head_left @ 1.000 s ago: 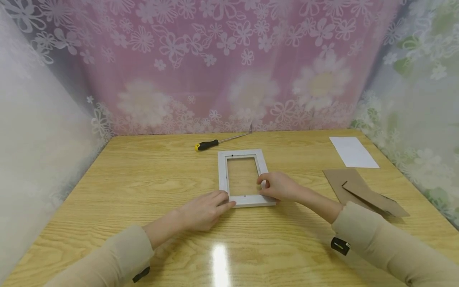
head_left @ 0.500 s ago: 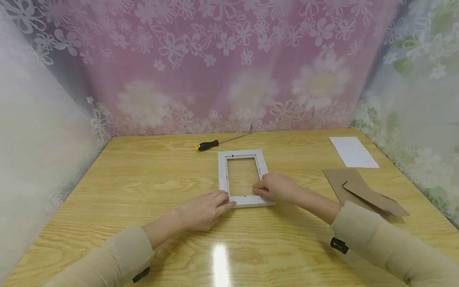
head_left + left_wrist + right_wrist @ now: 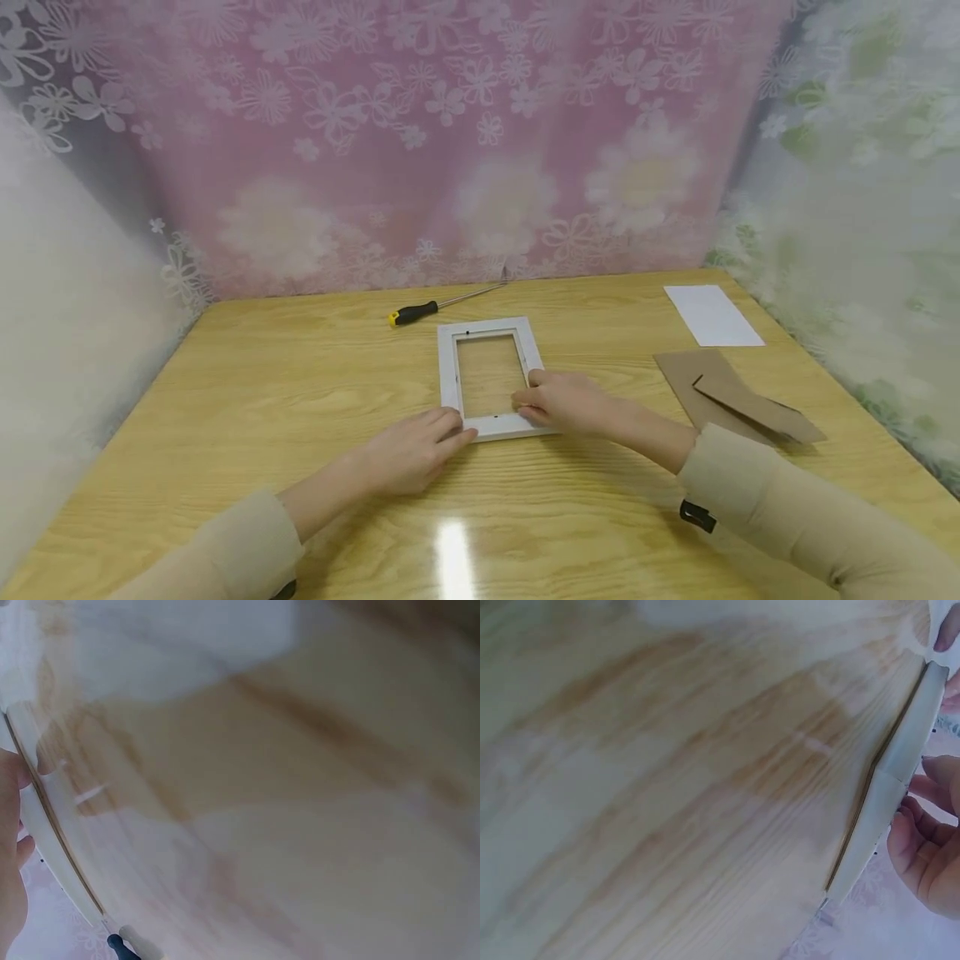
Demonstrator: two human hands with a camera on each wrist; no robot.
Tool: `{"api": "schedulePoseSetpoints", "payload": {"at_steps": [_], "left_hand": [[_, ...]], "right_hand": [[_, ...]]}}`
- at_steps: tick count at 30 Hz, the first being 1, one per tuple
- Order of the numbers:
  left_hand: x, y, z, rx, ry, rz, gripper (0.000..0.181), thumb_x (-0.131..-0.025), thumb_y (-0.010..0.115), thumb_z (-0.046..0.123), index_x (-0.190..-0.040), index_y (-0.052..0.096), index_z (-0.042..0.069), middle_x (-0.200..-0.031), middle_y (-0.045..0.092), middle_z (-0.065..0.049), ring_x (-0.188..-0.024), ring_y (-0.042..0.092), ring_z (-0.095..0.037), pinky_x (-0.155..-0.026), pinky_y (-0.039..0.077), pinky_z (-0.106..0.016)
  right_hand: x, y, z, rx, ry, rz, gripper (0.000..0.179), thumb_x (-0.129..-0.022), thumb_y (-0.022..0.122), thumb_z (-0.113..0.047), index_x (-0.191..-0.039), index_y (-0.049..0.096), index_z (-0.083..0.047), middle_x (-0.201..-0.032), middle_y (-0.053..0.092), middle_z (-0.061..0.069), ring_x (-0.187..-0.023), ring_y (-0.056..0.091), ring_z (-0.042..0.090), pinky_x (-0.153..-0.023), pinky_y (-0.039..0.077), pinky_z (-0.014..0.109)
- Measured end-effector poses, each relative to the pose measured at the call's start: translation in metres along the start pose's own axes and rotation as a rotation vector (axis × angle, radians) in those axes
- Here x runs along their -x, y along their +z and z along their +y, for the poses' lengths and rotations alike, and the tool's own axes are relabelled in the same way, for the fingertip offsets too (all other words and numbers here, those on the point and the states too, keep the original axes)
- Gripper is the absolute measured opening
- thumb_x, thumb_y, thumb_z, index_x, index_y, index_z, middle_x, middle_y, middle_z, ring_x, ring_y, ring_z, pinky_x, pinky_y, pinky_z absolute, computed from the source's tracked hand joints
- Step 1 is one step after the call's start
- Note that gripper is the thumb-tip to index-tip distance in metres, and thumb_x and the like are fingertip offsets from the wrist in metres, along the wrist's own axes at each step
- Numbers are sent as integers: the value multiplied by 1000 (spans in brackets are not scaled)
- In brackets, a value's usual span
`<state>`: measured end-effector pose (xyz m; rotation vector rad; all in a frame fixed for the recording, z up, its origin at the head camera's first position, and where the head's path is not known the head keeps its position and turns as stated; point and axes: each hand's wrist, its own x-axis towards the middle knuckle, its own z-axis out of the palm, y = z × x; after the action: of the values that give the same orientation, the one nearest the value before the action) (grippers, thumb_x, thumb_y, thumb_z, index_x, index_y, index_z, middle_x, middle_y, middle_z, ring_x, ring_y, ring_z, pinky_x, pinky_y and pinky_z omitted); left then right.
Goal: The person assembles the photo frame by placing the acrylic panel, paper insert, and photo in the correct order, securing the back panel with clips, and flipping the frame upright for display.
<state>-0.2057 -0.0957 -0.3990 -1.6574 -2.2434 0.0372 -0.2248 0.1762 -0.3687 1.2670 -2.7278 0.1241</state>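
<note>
A white picture frame (image 3: 448, 367) lies flat on the wooden table, its middle showing bare wood grain. Small dark dots mark its inner edges. My left hand (image 3: 408, 450) holds the near left corner, with the thumb along the near rail and the fingers at the left side. At the near right corner, my right hand (image 3: 570, 404) has curled fingers and thumb brought together over the inner edge. Seen from the right wrist, the right hand (image 3: 934, 840) touches the frame's side (image 3: 889, 787). Any small piece between those fingertips is hidden.
Behind the frame lies a screwdriver (image 3: 414, 313) with a black and yellow handle. To the right are a brown backing board (image 3: 686, 375) with a fold-out stand leg (image 3: 757, 408) and a white sheet (image 3: 714, 315). Flowered curtains (image 3: 480, 167) enclose the table.
The right fingers have shifted from the right rail to the inner near right corner and drawn together. The left hand keeps its place on the frame. The head view has turned slightly.
</note>
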Motion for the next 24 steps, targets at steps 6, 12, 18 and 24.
{"api": "schedulePoseSetpoints", "payload": {"at_steps": [6, 12, 18, 24], "left_hand": [[6, -1, 2, 8, -12, 15, 44, -80, 63, 9, -123, 57, 3, -105, 52, -7, -101, 52, -20, -92, 45, -26], [8, -2, 3, 5, -18, 6, 44, -80, 64, 9, -123, 58, 3, -107, 52, -7, -102, 52, -20, -92, 45, -25], [8, -4, 2, -8, -15, 2, 46, -79, 66, 10, -124, 57, 2, -110, 53, -9, -104, 52, -21, -95, 44, -26], [6, -3, 0, -44, -1, -5, 48, -80, 65, 10, -125, 55, 1, -111, 53, -10, -105, 52, -22, -97, 42, -28]], "right_hand": [[-4, -11, 10, -263, 268, -41, 29, -90, 60, -17, -114, 63, 0, -82, 59, 2, -61, 49, 8, -50, 43, 20], [2, -26, 49, -389, 441, 90, 28, -89, 60, -13, -107, 63, 7, -86, 65, 10, -78, 60, 21, -67, 51, 34], [21, -53, 88, -544, 630, 59, 39, -93, 54, -19, -122, 53, 8, -114, 57, 26, -97, 58, 35, -74, 54, 40], [42, -73, 124, -621, 808, 133, 45, -94, 54, -24, -126, 49, 7, -123, 51, 28, -105, 54, 39, -76, 54, 37]]}}
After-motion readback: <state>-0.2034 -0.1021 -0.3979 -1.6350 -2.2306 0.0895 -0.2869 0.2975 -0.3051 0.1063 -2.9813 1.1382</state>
